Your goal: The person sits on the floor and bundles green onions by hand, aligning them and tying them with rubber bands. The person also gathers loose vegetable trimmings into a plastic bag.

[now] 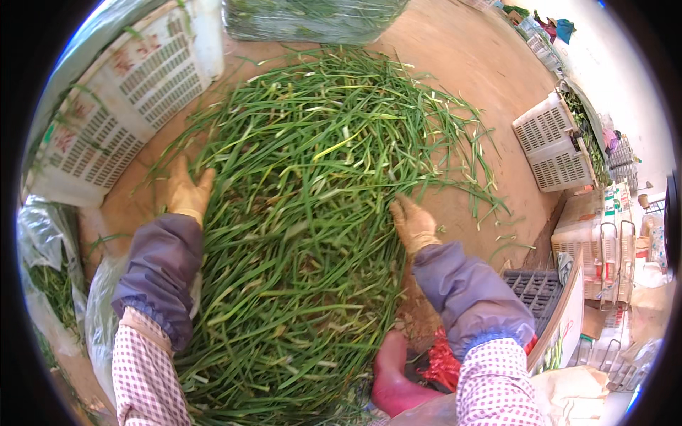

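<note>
A broad heap of long green leaves [319, 181], like garlic chives or scallion tops, lies loose on the brown floor before me. Some strands are yellowed or pale at the ends. My left hand [187, 189], in a tan glove, is at the heap's left edge with thumb and fingers spread. On the opposite edge, my gloved right hand [413, 218] points inward against the leaves, its fingers held close together. No bundle shows in either palm. Dark sleeve covers reach over both forearms.
White slotted plastic crates [133, 101] stand at the left. A plastic-wrapped bale of greens [314, 21] sits beyond the heap. Another filled crate [554, 144] is at right, near a dark grey plastic crate [533, 293]. My pink boot [397, 378] is beside red netting [442, 359].
</note>
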A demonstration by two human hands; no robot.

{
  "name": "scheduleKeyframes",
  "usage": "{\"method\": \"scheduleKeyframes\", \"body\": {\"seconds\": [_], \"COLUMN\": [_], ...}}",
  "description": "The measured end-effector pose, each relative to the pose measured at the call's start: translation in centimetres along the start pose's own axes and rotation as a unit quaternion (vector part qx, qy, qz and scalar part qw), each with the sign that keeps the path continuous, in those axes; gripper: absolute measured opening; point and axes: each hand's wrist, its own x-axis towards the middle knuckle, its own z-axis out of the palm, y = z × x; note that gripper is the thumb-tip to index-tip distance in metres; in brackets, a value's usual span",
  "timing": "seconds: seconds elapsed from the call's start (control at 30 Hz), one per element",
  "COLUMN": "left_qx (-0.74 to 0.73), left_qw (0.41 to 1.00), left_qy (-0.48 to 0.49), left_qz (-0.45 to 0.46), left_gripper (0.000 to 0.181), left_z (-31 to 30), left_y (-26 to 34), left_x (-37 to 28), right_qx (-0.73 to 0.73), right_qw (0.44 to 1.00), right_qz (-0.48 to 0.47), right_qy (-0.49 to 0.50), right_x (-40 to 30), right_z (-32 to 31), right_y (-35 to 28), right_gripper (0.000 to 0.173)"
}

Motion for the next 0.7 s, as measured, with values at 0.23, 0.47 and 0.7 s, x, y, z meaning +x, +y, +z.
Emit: {"method": "scheduleKeyframes", "body": {"seconds": [0.23,0.47,0.7], "left_qx": [0.147,0.308,0.331], "left_qw": [0.962,0.937,0.931], "left_qy": [-0.049,-0.008,-0.001], "left_qz": [-0.226,-0.167,-0.154], "left_gripper": [0.075,0.059,0.057], "left_z": [11.6,12.0,9.4], "left_y": [-2.9,1.6,1.6], "left_x": [4.5,1.8,1.8], "right_qx": [-0.497,0.256,0.587], "right_qw": [0.769,0.822,0.770], "right_qz": [0.337,0.422,0.215], "right_qy": [0.221,0.284,0.129], "right_x": [5.9,14.6,40.8], "right_z": [0.6,-3.2,-1.6], "right_y": [38.1,45.3,12.9], "right_gripper": [0.050,0.070,0.090]}}
